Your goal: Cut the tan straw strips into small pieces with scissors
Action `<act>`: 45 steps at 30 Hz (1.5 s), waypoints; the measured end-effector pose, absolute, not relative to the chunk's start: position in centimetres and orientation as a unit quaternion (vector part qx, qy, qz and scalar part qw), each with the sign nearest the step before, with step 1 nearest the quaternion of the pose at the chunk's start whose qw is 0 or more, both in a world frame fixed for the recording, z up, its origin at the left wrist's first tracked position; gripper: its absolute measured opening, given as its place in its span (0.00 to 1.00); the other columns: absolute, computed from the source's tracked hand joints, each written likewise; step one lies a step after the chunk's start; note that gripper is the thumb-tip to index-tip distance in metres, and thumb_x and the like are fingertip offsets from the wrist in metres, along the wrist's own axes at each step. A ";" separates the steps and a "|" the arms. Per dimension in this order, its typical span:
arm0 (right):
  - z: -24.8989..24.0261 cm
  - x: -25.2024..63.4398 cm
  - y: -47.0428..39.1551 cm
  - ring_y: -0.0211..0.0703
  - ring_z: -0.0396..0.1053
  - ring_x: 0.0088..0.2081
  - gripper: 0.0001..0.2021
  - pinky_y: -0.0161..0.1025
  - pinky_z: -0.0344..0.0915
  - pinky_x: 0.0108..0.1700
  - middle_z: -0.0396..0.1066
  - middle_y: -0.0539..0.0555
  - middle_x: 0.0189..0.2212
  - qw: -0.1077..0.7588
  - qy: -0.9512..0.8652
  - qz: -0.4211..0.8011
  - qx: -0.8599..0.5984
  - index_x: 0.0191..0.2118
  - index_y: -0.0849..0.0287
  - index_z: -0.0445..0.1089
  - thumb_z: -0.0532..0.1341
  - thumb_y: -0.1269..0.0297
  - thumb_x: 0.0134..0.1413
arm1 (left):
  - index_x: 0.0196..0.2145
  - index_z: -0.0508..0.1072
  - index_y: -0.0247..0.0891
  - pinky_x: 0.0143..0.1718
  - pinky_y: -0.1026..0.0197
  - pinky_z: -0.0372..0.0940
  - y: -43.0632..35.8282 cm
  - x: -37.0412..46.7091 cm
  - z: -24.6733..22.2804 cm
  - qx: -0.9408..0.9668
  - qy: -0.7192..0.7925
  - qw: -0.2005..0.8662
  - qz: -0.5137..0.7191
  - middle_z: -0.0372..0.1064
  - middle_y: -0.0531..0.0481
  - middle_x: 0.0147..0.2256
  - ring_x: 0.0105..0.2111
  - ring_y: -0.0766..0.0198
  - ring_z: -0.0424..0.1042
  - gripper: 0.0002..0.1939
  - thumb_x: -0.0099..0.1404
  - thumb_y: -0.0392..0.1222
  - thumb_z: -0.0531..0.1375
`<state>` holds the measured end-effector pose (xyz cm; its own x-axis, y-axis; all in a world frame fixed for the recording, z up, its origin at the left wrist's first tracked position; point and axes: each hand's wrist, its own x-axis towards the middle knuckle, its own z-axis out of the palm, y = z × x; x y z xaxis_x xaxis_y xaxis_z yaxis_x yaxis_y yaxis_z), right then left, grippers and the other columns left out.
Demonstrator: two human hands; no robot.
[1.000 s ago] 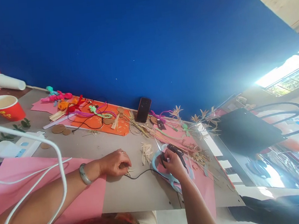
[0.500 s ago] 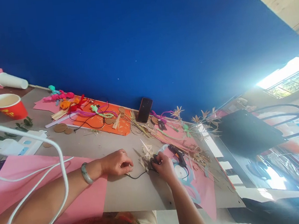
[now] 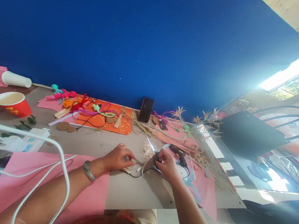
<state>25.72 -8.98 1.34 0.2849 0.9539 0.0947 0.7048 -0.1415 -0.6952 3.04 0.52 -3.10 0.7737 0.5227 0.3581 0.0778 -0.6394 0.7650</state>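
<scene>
My right hand (image 3: 167, 165) grips the black handles of a pair of scissors (image 3: 150, 144), whose bright blade points up and away over the table. Across from it, my left hand (image 3: 119, 157), with a bangle (image 3: 88, 170) on its wrist, is closed in a pinch; what lies between its fingertips is too small to make out. Pale dried husk pieces (image 3: 147, 150) lie between the hands, partly behind the scissors. A black cable (image 3: 137, 176) runs along the table below both hands. Just right of my right hand rests a black glue gun (image 3: 179, 155).
A phone (image 3: 146, 110) leans against the blue wall (image 3: 132, 49). Orange card (image 3: 124, 125), yarn and dried stems (image 3: 165, 137) line the back. At left stand a red paper cup (image 3: 18, 106), a power strip (image 3: 36, 140) and a looping white cable (image 3: 65, 170) near my left arm.
The scissors have turned so the blade shows brightly, pointing up and away. My left hand has shifted slightly up and right, its fingers still pinched. The whole view has moved a little.
</scene>
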 end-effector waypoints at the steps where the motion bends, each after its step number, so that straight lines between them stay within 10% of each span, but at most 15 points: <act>1: 1.3 25.1 -8.9 0.34 0.52 0.21 0.13 0.33 0.50 0.25 0.54 0.43 0.16 0.342 -0.563 0.209 -0.723 0.21 0.55 0.51 0.60 0.63 0.38 | 0.33 0.76 0.38 0.48 0.57 0.56 0.5 3.1 -3.1 0.844 0.190 0.405 0.297 0.75 0.50 0.29 0.33 0.63 0.70 0.11 0.56 0.47 0.64; 11: 0.3 19.3 -6.4 0.33 0.55 0.20 0.17 0.32 0.54 0.24 0.60 0.44 0.17 0.473 -0.477 0.335 -0.660 0.22 0.55 0.51 0.65 0.63 0.37 | 0.30 0.76 0.31 0.36 0.62 0.64 0.5 3.2 -2.2 0.647 0.280 0.620 0.344 0.75 0.45 0.30 0.32 0.62 0.71 0.15 0.57 0.49 0.63; 45: 0.7 19.9 -6.2 0.33 0.59 0.21 0.20 0.32 0.56 0.25 0.65 0.45 0.20 0.542 -0.394 0.410 -0.618 0.22 0.56 0.52 0.69 0.61 0.34 | 0.32 0.76 0.33 0.36 0.63 0.63 1.1 3.0 -3.3 0.676 0.206 0.632 0.316 0.71 0.47 0.33 0.33 0.64 0.69 0.10 0.49 0.33 0.65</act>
<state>19.93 -6.16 0.72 0.3525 0.9324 -0.0793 0.0429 -0.1007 -0.9940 2.98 1.05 -3.35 0.7149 0.6790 0.1670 -0.1211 -0.1150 0.9860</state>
